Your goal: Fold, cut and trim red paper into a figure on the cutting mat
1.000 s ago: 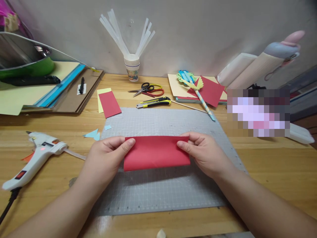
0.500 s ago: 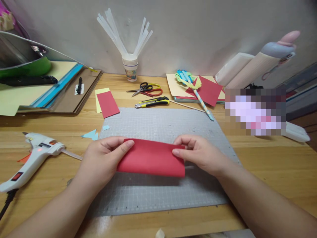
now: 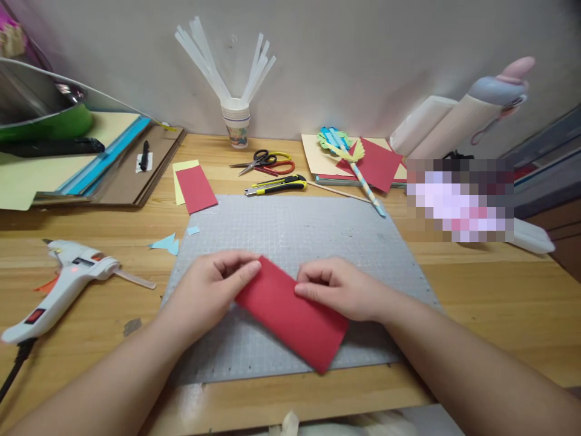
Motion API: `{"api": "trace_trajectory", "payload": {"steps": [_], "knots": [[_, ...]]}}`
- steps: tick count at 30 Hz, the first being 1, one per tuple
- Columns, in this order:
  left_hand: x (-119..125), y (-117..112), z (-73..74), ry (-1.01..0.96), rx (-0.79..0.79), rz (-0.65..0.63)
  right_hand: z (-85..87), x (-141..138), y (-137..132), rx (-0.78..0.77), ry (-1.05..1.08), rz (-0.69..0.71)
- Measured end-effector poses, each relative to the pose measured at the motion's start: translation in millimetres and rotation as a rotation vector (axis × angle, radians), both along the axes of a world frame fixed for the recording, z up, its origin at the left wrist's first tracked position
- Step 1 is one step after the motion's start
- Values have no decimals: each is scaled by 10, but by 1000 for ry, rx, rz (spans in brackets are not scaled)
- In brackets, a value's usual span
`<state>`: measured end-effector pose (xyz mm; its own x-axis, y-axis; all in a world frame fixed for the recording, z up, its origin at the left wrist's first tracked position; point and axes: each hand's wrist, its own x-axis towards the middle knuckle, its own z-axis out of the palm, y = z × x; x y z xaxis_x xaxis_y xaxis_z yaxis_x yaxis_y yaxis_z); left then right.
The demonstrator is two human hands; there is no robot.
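Observation:
A piece of red paper, apparently folded over, is held between my two hands above the grey cutting mat. My left hand pinches its upper left corner between thumb and fingers. Along its upper edge, my right hand grips it with the thumb in front and the fingers curled behind. The paper slants, with its right end lower and nearer to me. Small light blue paper scraps lie left of the mat, and a tiny blue square is on its edge.
On the left lies a white glue gun. Behind the mat are scissors, a yellow-black utility knife and red and yellow paper pieces. Paper cups hold white sticks. A paper flower rests at the back right.
The red paper has turned clockwise from nearly level to slanted, its right end swinging down toward me. My right hand has shifted left along its upper edge; my left hand moved slightly right.

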<state>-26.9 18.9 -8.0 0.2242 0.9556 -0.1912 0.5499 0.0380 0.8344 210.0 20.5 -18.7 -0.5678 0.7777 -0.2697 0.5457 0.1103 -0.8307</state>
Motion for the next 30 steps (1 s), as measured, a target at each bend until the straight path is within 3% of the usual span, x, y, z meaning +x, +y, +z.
{"api": "trace_trajectory", "payload": {"steps": [2, 4, 5, 7, 9, 12, 16, 22, 25, 30], "knots": [[-24, 1, -14, 127, 325, 68, -61, 6, 55, 131, -92, -130], [-16, -29, -40, 248, 568, -33, -107, 11, 109, 193, -154, -189], [6, -54, -58, 289, 615, -130, -121, 11, 129, 213, -178, -198], [81, -114, -100, 366, 607, -314, -131, 5, 153, 244, -215, -197], [166, -173, -143, 473, 564, -416, -127, -5, 157, 263, -241, -193], [230, -251, -182, 628, 549, -474, -118, -15, 145, 280, -268, -194], [138, -405, -163, 756, 559, -506, -108, -17, 134, 291, -284, -189], [28, -531, -78, 726, 498, -437, -98, -17, 132, 303, -290, -189], [133, -395, -75, 605, 434, -325, -101, -20, 129, 308, -288, -186], [335, -169, -151, 620, 457, -195, -113, -17, 129, 307, -278, -183]]}}
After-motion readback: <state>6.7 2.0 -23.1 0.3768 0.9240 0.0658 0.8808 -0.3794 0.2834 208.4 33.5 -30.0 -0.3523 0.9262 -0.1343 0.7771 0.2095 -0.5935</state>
